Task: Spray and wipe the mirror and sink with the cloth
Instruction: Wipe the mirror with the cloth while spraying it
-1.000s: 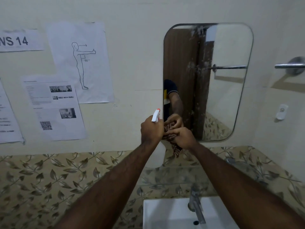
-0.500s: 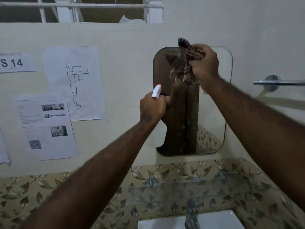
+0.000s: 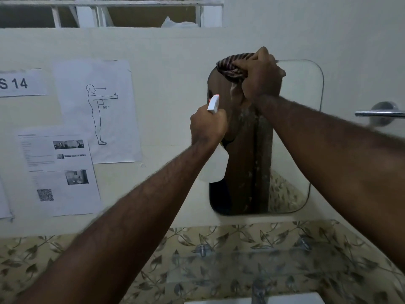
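A rounded rectangular mirror (image 3: 300, 137) hangs on the pale wall. My right hand (image 3: 262, 74) presses a bunched, striped dark cloth (image 3: 232, 66) against the mirror's top left corner. My left hand (image 3: 208, 126) grips a white spray bottle (image 3: 215, 165) with a white and red nozzle, held upright just in front of the mirror's left edge. Only the top rim of the white sink (image 3: 289, 299) shows at the bottom of the frame, with the tap (image 3: 259, 290) above it.
Printed sheets (image 3: 96, 110) are taped to the wall on the left. A chrome towel bar (image 3: 381, 114) sticks out at the right. A leaf-patterned tiled band (image 3: 219, 260) and a glass shelf run below the mirror. A barred window opening sits above.
My right hand rose with the cloth from the mirror's lower left to its top left corner. The view tilted upward. My left hand kept the bottle raised beside the mirror.
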